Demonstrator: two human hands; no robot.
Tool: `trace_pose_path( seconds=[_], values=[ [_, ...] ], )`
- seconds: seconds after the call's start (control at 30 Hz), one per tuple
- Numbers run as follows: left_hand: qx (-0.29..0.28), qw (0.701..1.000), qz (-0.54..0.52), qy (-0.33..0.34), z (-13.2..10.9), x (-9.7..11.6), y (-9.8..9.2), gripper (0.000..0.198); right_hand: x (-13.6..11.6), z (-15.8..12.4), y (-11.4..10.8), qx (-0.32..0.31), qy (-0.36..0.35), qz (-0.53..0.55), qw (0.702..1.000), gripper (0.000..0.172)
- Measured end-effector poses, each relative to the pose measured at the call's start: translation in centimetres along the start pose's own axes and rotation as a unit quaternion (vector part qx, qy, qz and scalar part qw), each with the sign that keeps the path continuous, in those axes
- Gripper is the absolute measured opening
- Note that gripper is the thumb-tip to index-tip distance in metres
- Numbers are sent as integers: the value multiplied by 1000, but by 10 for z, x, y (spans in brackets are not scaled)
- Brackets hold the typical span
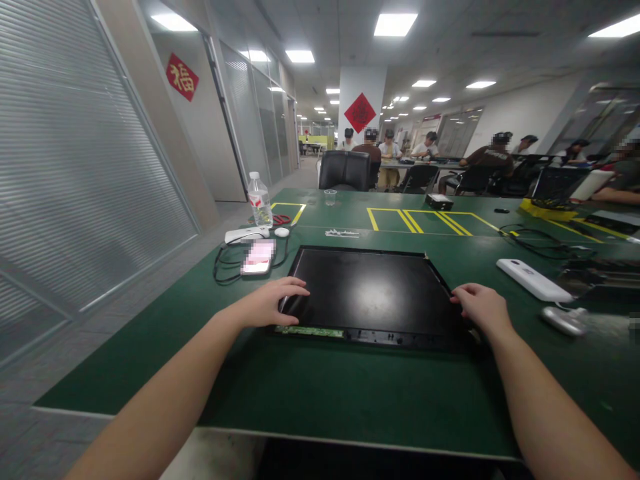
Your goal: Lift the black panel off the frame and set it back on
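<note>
A black flat screen panel (pixel 370 287) lies face up on the green table (pixel 350 393), with a strip of green circuit board (pixel 315 331) along its near edge at the left. My left hand (pixel 273 301) is at the panel's left edge, its thumb and fingers apart and reaching over the frame. At the right edge, my right hand (pixel 483 307) has its fingers bent together against the frame, and the fingertips seem to pinch the rim.
Left behind the panel are a phone (pixel 259 257), black cables, a water bottle (pixel 260 200) and red scissors (pixel 281 219). A white device (pixel 534 280) lies at the right. Small tools (pixel 343 233) lie behind the panel. Several people sit in the background.
</note>
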State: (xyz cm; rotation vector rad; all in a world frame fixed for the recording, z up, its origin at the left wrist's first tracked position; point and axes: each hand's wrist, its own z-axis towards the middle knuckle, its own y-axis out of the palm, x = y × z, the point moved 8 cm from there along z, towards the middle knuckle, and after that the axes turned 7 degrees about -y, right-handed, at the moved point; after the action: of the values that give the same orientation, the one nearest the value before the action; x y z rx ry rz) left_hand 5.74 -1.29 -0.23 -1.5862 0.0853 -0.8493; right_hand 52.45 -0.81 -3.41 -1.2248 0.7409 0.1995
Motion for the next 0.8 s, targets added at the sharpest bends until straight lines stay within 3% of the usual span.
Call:
trace_pose_path(
  seconds=[0.37,0.8],
  values=[
    [0,1000,5,0,1,3,-1,53,-3,-2,-3,0,7,9,1000,18],
    [6,997,62,-47,-10,-9,-23,60,-3,-3,1,-9,1,-7,1000,21]
  ],
)
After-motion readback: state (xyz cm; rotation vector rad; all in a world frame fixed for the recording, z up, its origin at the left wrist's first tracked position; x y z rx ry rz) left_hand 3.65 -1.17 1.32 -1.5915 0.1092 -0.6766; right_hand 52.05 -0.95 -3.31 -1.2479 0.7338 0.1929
